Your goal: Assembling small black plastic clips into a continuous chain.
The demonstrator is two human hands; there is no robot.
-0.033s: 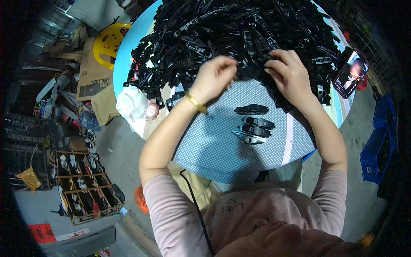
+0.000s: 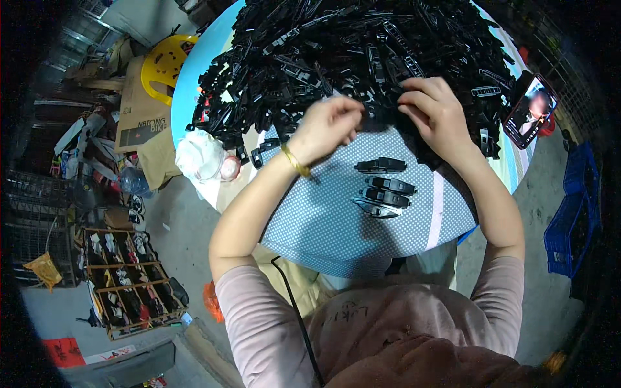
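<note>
- The left hand point(image 2: 328, 129) has shifted slightly downward and to the right since the earlier frame; the right hand point(image 2: 438, 113) has barely moved, and the small row of black pieces lies as it did.
- Nearest, at the lower centre of the frame, the desk point(image 2: 323, 223) shows its curved edge and a pale blue-grey covering with white dots and a light stripe.
- At the centre, just below the hands, lie about four black pieces point(image 2: 388, 198): long, narrow, slightly glossy, set crosswise one beneath another. The uppermost sits a little apart; the lowest catches a pale shine along its edge.
- Both hands are at the pile's near edge, fingers curled, thumbs close to the fingertips. Whether either grips a piece, I cannot tell.
- Beyond them, a big heap point(image 2: 349, 45) of similar black parts fills the upper centre, tangled and dark, some with slotted, ladder-like frames and bright glints.
- A phone point(image 2: 532, 111) leans at the heap's right side, screen lit.
</note>
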